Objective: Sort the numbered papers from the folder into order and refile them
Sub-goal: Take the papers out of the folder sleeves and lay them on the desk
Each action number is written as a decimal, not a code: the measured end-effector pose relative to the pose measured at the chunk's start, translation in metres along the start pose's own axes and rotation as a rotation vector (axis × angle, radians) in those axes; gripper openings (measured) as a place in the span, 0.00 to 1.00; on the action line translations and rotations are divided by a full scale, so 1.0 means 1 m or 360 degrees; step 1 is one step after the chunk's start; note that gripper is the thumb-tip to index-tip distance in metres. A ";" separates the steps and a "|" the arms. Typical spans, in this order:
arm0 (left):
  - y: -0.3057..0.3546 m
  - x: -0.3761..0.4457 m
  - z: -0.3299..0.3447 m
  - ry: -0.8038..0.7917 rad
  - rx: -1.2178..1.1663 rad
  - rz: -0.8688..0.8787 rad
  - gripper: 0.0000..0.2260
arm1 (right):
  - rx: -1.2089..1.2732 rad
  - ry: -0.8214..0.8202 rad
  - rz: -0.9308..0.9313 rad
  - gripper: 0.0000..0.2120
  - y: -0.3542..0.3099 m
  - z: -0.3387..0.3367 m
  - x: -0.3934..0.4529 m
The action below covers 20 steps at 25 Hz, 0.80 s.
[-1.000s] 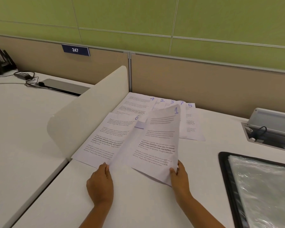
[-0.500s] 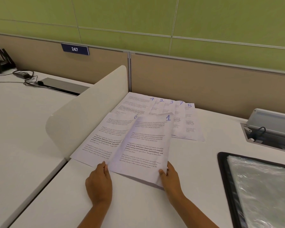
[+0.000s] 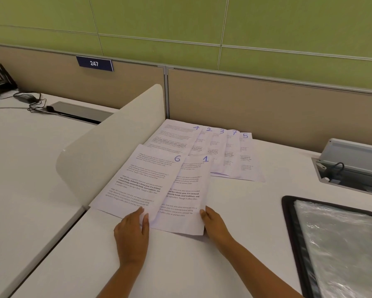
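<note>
Two hands hold sheets on the tabletop (image 3: pixel 234 211): left hand (image 3: pixel 132 234) pinches sheet 6 (image 3: pixel 142 179), right hand (image 3: pixel 215 224) grips sheet 1 (image 3: pixel 187 198).

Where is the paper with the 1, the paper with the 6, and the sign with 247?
Paper 1 (image 3: pixel 187 201): head view, middle of the sheet.
Paper 6 (image 3: pixel 142 179): head view, printed middle.
247 sign (image 3: pixel 94 63): head view, on its digits.

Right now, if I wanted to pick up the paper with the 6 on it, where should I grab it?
Probably its near bottom corner, coming from the desk's front edge. Sheet 6 lies flat, with the divider close along its left side, and its right edge overlaps sheet 1. The left hand already pinches that near corner, which is lifted slightly.
</note>
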<state>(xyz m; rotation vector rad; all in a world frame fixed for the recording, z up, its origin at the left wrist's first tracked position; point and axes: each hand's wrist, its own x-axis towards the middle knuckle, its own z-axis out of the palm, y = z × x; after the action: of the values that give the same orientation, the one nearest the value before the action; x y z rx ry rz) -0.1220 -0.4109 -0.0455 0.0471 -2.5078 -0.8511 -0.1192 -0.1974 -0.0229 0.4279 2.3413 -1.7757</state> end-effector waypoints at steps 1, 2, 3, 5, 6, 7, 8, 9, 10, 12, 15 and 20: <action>0.000 0.000 0.000 -0.0027 -0.0001 -0.0011 0.20 | 0.0081 -0.0022 0.0015 0.12 -0.001 0.000 0.001; -0.001 0.000 0.001 -0.0058 -0.0005 -0.0015 0.19 | 0.0120 -0.0024 0.0052 0.13 -0.003 0.001 0.002; -0.001 0.000 0.001 -0.0093 -0.0017 -0.0017 0.19 | 0.0138 -0.0021 0.0071 0.14 -0.004 0.002 0.003; 0.000 -0.001 0.001 -0.0121 -0.0053 -0.0038 0.16 | 0.0053 -0.0001 0.0064 0.16 -0.006 0.004 0.007; 0.002 -0.001 0.000 -0.0107 -0.0070 -0.0054 0.15 | -0.0012 -0.0002 0.0056 0.17 -0.009 0.005 0.008; 0.005 -0.002 -0.002 -0.0093 -0.0080 -0.0069 0.15 | -0.0048 -0.0009 0.0056 0.18 -0.010 0.007 0.010; 0.006 -0.002 -0.002 -0.0075 -0.0086 -0.0061 0.16 | -0.0103 -0.0039 0.0066 0.18 -0.014 0.007 0.012; 0.008 -0.002 -0.003 -0.0062 -0.0090 -0.0050 0.18 | -0.0162 -0.0086 0.0065 0.19 -0.017 0.008 0.013; 0.008 -0.002 -0.004 -0.0053 -0.0089 -0.0030 0.20 | -0.0221 -0.0141 0.0070 0.19 -0.022 0.008 0.013; 0.007 -0.002 -0.003 -0.0057 -0.0081 -0.0022 0.20 | -0.0188 -0.0181 0.0105 0.18 -0.028 0.007 0.013; 0.004 0.000 -0.001 -0.0090 -0.0056 -0.0048 0.22 | 0.0089 0.0126 0.0081 0.08 -0.025 0.008 0.012; -0.002 0.000 0.005 -0.0159 -0.0008 -0.0050 0.25 | 0.0069 0.0345 0.0023 0.19 -0.016 0.018 0.010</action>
<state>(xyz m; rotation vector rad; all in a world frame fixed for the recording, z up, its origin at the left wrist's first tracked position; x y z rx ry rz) -0.1240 -0.4097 -0.0498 0.0436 -2.6044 -0.8929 -0.1347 -0.2176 -0.0167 0.6741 2.4355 -1.8610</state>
